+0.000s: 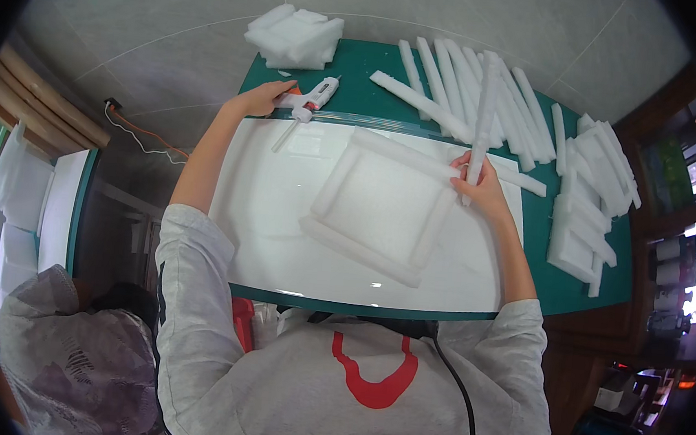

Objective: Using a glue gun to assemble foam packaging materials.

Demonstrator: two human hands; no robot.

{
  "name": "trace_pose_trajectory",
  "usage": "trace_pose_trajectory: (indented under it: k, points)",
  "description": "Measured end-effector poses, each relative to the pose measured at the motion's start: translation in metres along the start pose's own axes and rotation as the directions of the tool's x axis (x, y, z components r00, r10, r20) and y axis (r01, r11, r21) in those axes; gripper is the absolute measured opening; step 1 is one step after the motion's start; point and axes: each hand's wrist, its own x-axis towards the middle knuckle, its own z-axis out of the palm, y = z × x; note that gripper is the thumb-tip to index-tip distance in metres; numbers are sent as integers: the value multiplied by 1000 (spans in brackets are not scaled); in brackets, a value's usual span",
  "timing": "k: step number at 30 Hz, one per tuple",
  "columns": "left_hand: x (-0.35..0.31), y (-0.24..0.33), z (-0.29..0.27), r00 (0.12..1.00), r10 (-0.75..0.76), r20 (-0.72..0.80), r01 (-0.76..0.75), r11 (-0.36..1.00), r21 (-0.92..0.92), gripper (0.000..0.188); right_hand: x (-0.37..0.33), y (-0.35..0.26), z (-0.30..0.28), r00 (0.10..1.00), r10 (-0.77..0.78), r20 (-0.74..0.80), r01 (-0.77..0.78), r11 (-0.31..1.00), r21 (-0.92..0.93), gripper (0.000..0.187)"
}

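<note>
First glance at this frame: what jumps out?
A square frame of white foam strips lies mid-table on a glossy white board. The right hand holds a foam strip upright at the frame's far right corner, while the left hand reaches to a white glue gun at the board's far edge.

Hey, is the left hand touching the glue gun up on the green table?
Touching. The head view shows the left hand closed on the rear of the white glue gun, with no gap between them; the gun lies at the white board's far edge.
</note>
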Motion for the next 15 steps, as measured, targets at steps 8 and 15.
trace_pose_trajectory:
  k: [8,15]
  points:
    - [-51,50,4,901,101,-422,-152,984,-89,49,-8,4,-19,970,-46,-237,57,998,38,28]
    - [-148,149,47,977,-211,12,172,760,-626,33,-66,-56,-27,946,-314,-85,197,760,-619,45]
